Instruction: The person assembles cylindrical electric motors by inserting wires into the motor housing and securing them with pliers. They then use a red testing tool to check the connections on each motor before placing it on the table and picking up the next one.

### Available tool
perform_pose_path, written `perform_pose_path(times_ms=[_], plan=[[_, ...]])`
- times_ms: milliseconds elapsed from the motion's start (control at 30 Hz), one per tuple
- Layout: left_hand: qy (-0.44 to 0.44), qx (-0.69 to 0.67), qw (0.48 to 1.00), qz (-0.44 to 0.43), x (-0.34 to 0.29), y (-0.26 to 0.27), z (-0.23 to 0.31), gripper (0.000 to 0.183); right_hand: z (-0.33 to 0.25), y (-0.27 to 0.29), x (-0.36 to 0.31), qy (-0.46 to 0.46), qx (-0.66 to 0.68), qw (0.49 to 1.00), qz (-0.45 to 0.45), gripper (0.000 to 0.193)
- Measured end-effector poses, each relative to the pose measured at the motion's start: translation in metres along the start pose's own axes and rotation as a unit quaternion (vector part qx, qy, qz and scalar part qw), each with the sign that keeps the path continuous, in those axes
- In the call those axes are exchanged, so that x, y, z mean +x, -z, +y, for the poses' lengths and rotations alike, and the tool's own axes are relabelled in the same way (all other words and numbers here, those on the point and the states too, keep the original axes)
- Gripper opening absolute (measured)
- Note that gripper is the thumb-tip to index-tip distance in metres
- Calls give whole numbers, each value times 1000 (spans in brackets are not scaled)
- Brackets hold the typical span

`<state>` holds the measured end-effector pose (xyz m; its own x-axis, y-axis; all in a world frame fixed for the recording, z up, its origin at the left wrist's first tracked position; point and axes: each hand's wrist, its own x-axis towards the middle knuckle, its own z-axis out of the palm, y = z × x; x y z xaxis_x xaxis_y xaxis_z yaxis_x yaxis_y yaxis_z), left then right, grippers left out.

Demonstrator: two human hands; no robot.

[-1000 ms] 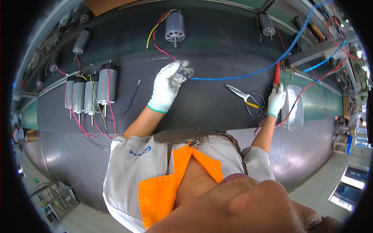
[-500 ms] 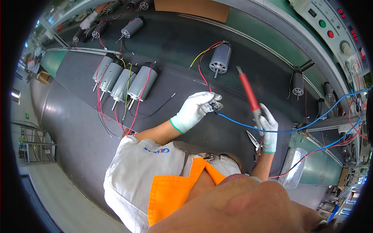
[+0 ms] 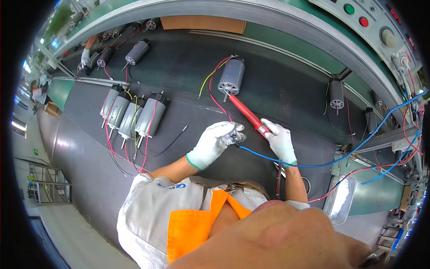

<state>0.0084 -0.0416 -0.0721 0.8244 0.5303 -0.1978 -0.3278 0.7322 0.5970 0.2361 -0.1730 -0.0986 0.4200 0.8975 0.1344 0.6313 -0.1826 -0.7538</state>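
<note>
My left hand (image 3: 212, 144), in a white glove, is closed on wire ends, where the red motor lead (image 3: 214, 99) meets the end of a blue cable (image 3: 286, 162). My right hand (image 3: 281, 142), gloved too, grips a red test probe (image 3: 246, 114). The probe's metal tip reaches the shaft end of a grey cylindrical motor (image 3: 232, 75); whether it truly touches cannot be made out. A yellow-green lead (image 3: 207, 83) hangs loose from that motor. Beside my right wrist a pair of scissors (image 3: 306, 184) is partly hidden.
Several grey motors (image 3: 149, 117) with trailing leads stand at left. Other motors (image 3: 336, 95) are on the dark belt (image 3: 286, 85). A control box (image 3: 358, 20) sits upper right, a clear tray (image 3: 341, 197) lower right. Far left, another person's gloved hand (image 3: 85, 57) is at a motor.
My right hand has brought the probe left and tilted it, so its tip is now at the motor's shaft end. My left hand keeps its hold on the wires. The view has shifted.
</note>
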Motion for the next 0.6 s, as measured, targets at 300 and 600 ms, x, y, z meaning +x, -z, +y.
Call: perform_pose_path(times_ms=[300,600], plan=[[-3,-11,1000,1,9,7,-4,17,19,63,-86,-79,-126,966,211,46],[97,-78,992,-8,24,5,-22,27,-50,75,-121,-158,19,974,159,59]])
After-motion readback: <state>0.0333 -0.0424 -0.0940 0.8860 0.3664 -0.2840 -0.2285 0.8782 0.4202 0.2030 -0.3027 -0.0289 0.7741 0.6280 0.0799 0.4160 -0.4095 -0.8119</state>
